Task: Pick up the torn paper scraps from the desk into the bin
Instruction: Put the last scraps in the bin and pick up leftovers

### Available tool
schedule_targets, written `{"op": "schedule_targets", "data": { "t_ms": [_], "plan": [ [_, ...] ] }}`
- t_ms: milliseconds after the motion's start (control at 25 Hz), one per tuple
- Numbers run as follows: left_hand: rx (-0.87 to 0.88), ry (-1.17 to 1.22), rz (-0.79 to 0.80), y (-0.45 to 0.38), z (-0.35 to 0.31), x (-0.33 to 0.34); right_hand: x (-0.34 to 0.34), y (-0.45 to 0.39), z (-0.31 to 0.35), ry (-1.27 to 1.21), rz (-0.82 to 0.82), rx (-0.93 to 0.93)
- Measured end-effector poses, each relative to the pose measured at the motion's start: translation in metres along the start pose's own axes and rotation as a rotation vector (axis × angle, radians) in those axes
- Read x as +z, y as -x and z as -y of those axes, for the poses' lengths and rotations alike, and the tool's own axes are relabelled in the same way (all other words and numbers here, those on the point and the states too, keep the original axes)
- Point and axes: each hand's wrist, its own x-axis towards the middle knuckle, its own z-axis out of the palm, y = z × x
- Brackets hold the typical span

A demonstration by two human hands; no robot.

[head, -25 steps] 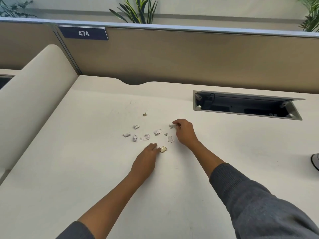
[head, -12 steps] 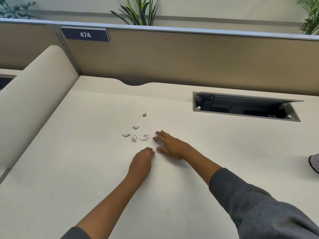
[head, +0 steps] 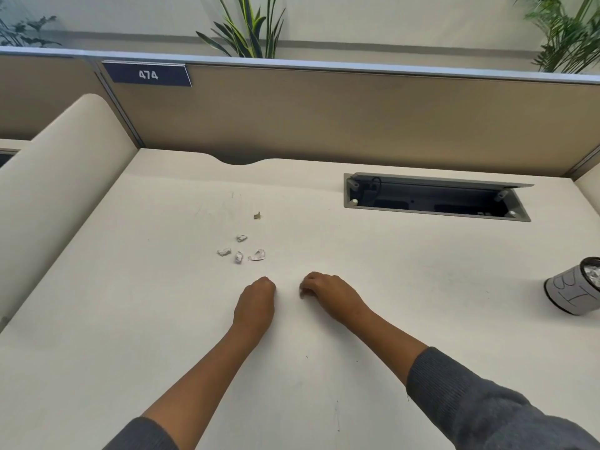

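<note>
Big smooth off-white counter [head: 130,319]. The bin [head: 576,287], a small paper-wrapped cup already holding crumpled bits, sits well off to the right. Both hands rest knuckles-up: left hand [head: 255,303] and right hand [head: 331,295] have fingers curled under, probably around gathered scraps, can't tell. Five crinkly paper scraps [head: 242,251] lie just beyond them.

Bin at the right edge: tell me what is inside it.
The bin is tilted toward the camera, and crumpled silvery-white paper shows just inside its dark rim. The frame edge cuts off part of its mouth, and its wall hides anything deeper.
</note>
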Motion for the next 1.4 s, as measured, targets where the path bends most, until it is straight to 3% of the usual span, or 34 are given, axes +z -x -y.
{"op": "schedule_targets", "data": {
  "t_ms": [200,400,560,640,1080,1400],
  "plan": [
    [-0.013,-0.032,0.052,0.019,-0.014,-0.007,-0.009,0.021,-0.007,-0.117,0.014,0.161],
    [-0.050,-0.136,0.087,0.032,-0.037,-0.012,-0.030,0.054,-0.036,-0.785,-0.171,0.572],
    [-0.063,-0.164,0.090,0.038,-0.059,-0.011,-0.049,0.084,-0.050,-1.335,-0.235,0.700],
    [-0.093,-0.132,0.105,0.038,-0.068,-0.008,-0.057,0.096,-0.054,-1.471,-0.248,0.735],
    [-0.238,0.668,0.209,0.038,-0.154,0.002,-0.090,0.170,-0.111,-1.506,-0.374,0.761],
    [-0.185,0.963,0.333,0.028,-0.290,0.027,-0.164,0.241,-0.208,-1.246,-0.811,0.805]
  ]
}}
